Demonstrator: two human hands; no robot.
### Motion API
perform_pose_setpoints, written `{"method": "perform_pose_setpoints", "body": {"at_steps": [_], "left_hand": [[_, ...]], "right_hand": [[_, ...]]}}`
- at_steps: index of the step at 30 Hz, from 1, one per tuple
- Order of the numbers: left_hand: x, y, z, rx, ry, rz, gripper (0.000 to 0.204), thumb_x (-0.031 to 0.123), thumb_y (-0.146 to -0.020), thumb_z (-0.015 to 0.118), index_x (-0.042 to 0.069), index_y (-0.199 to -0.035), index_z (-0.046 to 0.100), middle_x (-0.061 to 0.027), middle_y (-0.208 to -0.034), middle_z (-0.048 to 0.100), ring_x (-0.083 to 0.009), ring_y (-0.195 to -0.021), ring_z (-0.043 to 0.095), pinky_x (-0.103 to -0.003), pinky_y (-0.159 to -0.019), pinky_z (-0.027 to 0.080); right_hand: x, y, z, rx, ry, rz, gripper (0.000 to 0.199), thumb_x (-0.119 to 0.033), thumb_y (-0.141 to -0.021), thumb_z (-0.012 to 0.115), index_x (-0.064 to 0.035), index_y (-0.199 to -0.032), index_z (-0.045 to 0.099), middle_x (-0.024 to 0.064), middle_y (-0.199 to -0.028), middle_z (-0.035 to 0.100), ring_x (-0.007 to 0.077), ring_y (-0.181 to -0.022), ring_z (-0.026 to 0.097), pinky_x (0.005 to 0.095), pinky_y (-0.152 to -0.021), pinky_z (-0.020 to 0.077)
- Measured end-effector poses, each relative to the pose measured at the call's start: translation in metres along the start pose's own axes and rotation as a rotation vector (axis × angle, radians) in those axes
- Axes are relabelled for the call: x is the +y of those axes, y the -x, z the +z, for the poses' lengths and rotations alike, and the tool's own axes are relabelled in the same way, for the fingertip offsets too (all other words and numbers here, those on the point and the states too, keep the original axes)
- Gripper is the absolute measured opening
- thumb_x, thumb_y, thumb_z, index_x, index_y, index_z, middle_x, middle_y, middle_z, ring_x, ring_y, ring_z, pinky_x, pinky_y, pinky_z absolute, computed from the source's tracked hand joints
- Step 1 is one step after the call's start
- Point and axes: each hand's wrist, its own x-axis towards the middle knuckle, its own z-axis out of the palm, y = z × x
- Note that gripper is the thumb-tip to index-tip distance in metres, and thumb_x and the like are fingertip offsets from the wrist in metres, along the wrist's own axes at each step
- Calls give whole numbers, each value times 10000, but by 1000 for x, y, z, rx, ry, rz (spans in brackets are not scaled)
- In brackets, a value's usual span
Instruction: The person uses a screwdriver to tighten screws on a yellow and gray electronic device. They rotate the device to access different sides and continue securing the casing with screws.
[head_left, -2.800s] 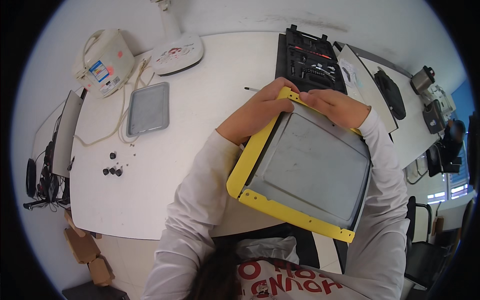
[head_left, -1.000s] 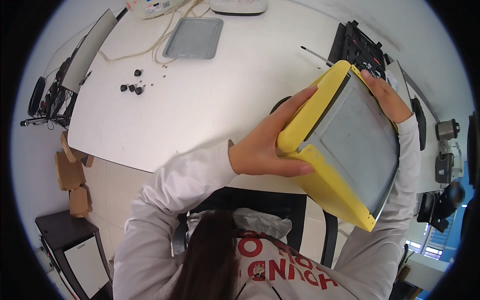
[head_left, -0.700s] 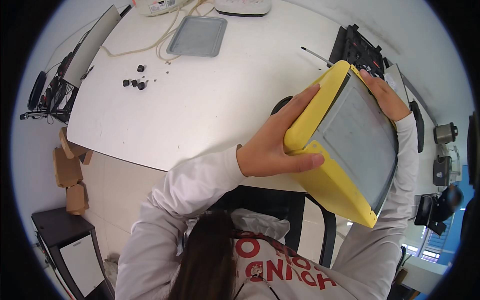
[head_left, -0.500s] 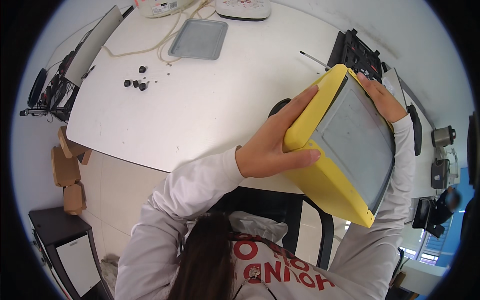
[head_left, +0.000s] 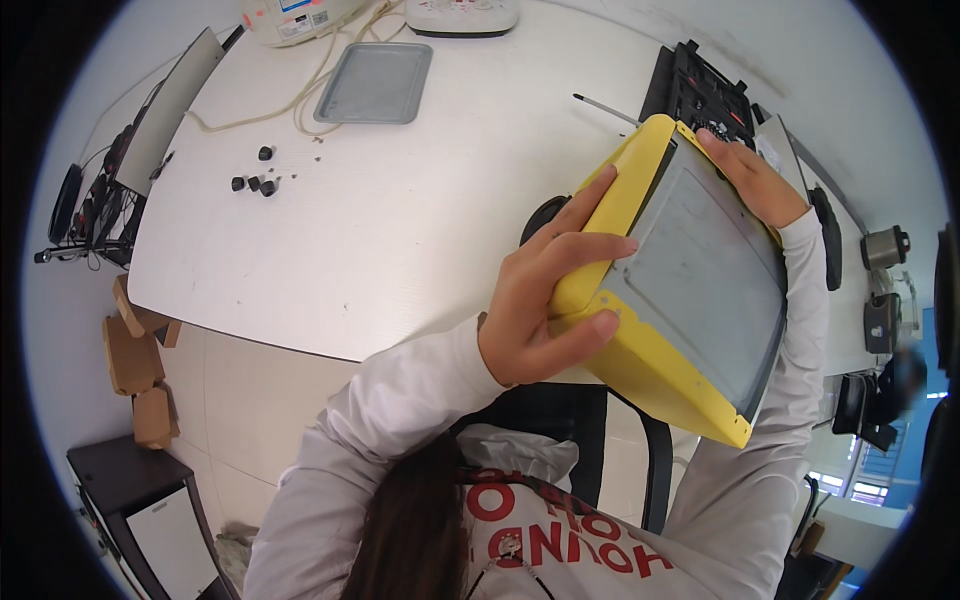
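A boxy yellow casing [head_left: 668, 375] with a flat grey metal panel [head_left: 705, 275] is tilted over the table's near right edge. My left hand [head_left: 540, 300] grips its left corner, thumb on the near yellow side. One finger of that hand reaches over the rim onto the panel's edge, and another lies along the yellow border. On the far right side my right hand [head_left: 755, 180] closes round the yellow rim, its fingertips near the top corner. A black round part [head_left: 544, 218] shows behind the casing, mostly hidden.
Several small black knobs [head_left: 254, 184] lie on the white table [head_left: 400, 220] at left. Farther back are a grey tray [head_left: 375, 85], a pale cable [head_left: 250, 118] and a white appliance [head_left: 462, 15]. A screwdriver [head_left: 605, 108] lies beside an open black toolbox [head_left: 705, 95].
A finger of my left hand has come over the rim onto the grey panel. The table and things on it appear shifted slightly left. Both hands still hold the casing.
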Motion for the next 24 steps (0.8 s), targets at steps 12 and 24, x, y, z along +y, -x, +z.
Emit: {"method": "perform_pose_setpoints", "body": {"at_steps": [12,24], "left_hand": [[-8,4,6,83,-67,65,461,188,-783,573,-15,-1193,520,-425,-1389,312,-493,-1290,409,-438,-1010,384],[5,-1,9,96,-195,45,437,154,-794,500,-50,-1179,481,-434,-1369,337,-488,-1259,449,-418,-993,399]], "right_hand": [[-1,-1,5,7,-54,-63,782,-706,-893,392,32,-1038,607,89,-949,575,161,-903,521,237,-839,404],[7,-8,5,-56,-88,-91,781,-704,-897,390,43,-957,609,77,-867,565,150,-800,520,241,-751,430]]}}
